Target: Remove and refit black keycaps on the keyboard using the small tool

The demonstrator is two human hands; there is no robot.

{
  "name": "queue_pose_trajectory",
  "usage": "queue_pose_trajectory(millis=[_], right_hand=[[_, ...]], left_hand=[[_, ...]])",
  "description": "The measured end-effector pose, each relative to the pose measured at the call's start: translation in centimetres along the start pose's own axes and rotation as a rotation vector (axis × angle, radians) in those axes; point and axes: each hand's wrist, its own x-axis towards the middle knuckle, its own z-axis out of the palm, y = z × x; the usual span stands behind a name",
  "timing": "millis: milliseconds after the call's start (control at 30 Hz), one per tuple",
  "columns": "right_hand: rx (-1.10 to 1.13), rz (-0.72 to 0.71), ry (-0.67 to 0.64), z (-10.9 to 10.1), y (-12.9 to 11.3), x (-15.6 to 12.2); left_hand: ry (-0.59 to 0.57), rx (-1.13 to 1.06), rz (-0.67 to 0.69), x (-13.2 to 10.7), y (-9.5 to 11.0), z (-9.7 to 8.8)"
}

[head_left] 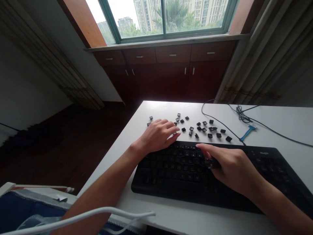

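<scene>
Two bare hands work at a white rectangular table (171, 215) that fills the lower right of the view, set before a dark wooden cabinet (166, 70) with drawers under a wide green-framed window (163, 16). Lying across the near part of the table is a black plastic computer keyboard (281, 176), its left end toward the table's edge and some of its key positions looking bare, though the dim surface makes it hard to tell which. The left hand (157, 135) rests palm down just past the keyboard's upper left corner, its fingers (172, 132) stretched out flat and loosely spread, touching the table among the loose keys and gripping nothing that can be seen. The right hand (232, 168) hovers over the middle of the keyboard, thumb and forefinger pinched together on a small black keycap (213, 163) that sits right at the key rows. A thin black cable (220, 122) loops across the far side of the table toward a bundled knot near the curtain. Beside it lies a small blue plastic key-puller tool (248, 132). Scattered black loose keycaps (204, 129) lie on the table beyond the keyboard, between the left hand and the blue tool, apart from one another.
</scene>
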Motion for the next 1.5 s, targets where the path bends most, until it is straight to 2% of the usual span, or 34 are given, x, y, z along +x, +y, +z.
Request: queue_pose_trajectory(millis=[167,333,667,833,933,1033,1233,1367,1500], right_hand=[[0.049,-0.04,-0.057,0.2,-0.4,0.1],[0.05,-0.056,-0.052,0.1,-0.4,0.2],[0.077,-0.007,-0.056,0.2,-0.4,0.1],[0.057,0.041,-0.053,-0.1,-0.5,0.2],[0.036,0.049,-0.043,-0.1,-0.5,0.3],[0.022,0.058,-0.04,-0.1,-0.7,0.5],[0.095,-0.008,-0.114,-0.6,-1.3,0.6],[0.12,-0.067,-0.153,-0.7,-2.2,-0.4],[0.071,-0.111,-0.099,-0.3,-3.2,-1.7]], left_hand=[[-0.014,0.003,-0.01,0.0,0.0,0.1],[-0.03,-0.002,-0.015,0.0,0.1,0.1],[-0.035,-0.007,-0.021,0.0,0.3,0.2],[-0.064,-0.089,-0.053,0.2,0.8,0.0],[-0.113,-0.174,-0.062,0.4,2.0,-0.6],[-0.141,-0.191,-0.077,-0.5,3.8,-1.9],[-0.197,-0.15,-0.226,-5.4,8.0,-4.1],[-0.185,-0.016,-0.323,-8.0,10.8,-3.5],[-0.089,0.091,-0.451,-8.9,13.0,-2.2]])
